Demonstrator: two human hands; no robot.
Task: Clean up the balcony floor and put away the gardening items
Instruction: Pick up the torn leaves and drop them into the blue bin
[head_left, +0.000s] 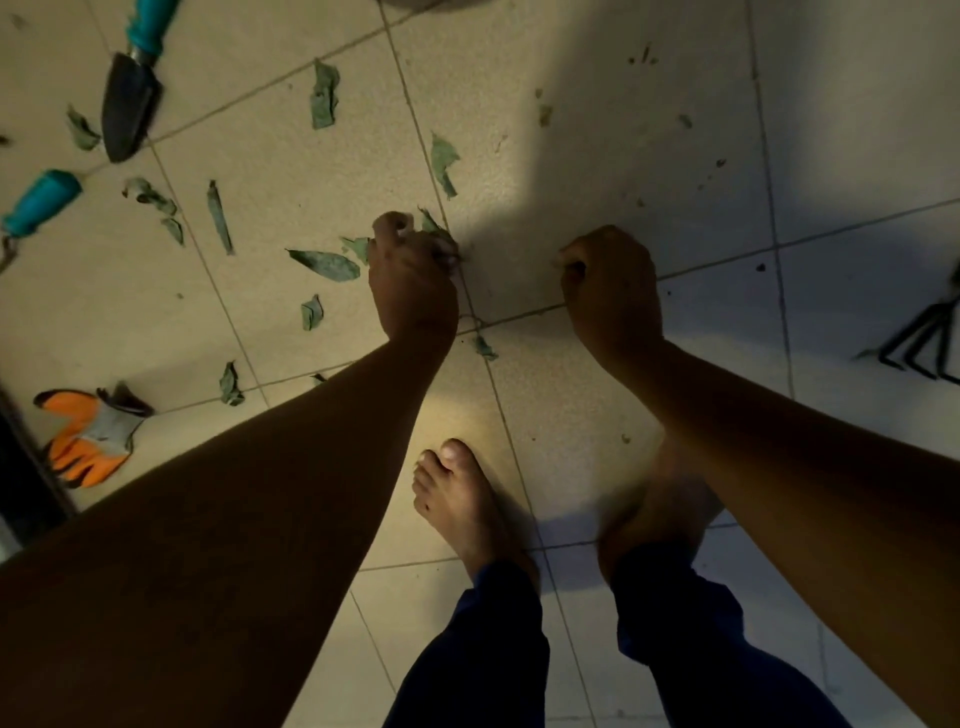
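Leaves (326, 264) are spread over the tiled floor (597, 171), most of them on the left side, and a few small crumbs are seen on the right. The left hand (410, 278) is held low over the floor with its fingers curled round a small bunch of leaves, and green bits are seen poking out by the knuckles. The right hand (610, 280) is curled into a loose fist too, but what is inside it, if anything, cannot be told. A trowel (130, 101) with a blue handle is left lying at the top left, a second blue-handled tool (39, 202) lies just below it, an orange and grey glove (88, 439) is down at the left edge, and a small black rake (924, 340) is far off on the right. Bare feet (462, 504) are planted close to the mess. Leaves could be dropped if the left hand is filled too full. Dry leaves could be crushed into crumbs if they are squeezed hard. A toe could be hurt on the rake if a step is taken without looking.
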